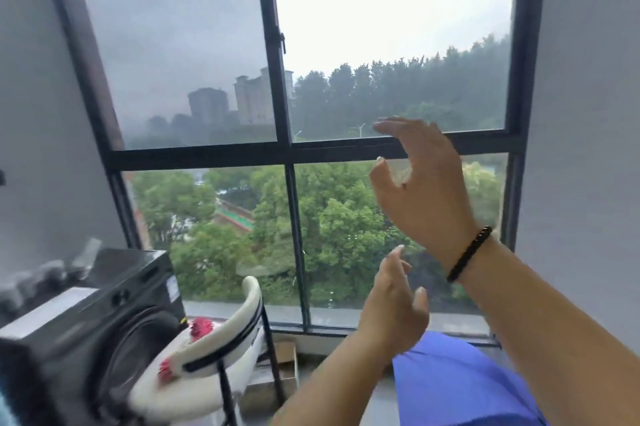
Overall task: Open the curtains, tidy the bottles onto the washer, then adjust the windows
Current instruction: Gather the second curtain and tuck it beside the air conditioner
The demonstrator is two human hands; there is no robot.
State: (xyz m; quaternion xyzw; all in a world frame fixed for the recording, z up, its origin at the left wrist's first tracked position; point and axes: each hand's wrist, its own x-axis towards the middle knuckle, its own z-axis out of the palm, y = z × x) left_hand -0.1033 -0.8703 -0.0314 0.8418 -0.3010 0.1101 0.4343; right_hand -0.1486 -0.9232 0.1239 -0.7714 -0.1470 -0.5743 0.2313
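Windows (391,45) fill the wall ahead; the upper right pane looks slid open. My right hand (420,183) hovers before its lower rail, fingers spread and holding nothing; my left hand (393,308) waits lower, fingers relaxed, also empty. I judge the sash rigid, fairly heavy and stiff in its track, best gripped at the dark centre frame (275,55).

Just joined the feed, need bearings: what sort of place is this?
Probably a home laundry balcony, high up. A dark washer stands left of a black-framed window overlooking treetops and towers. Both hands, left and right, are raised, holding nothing.
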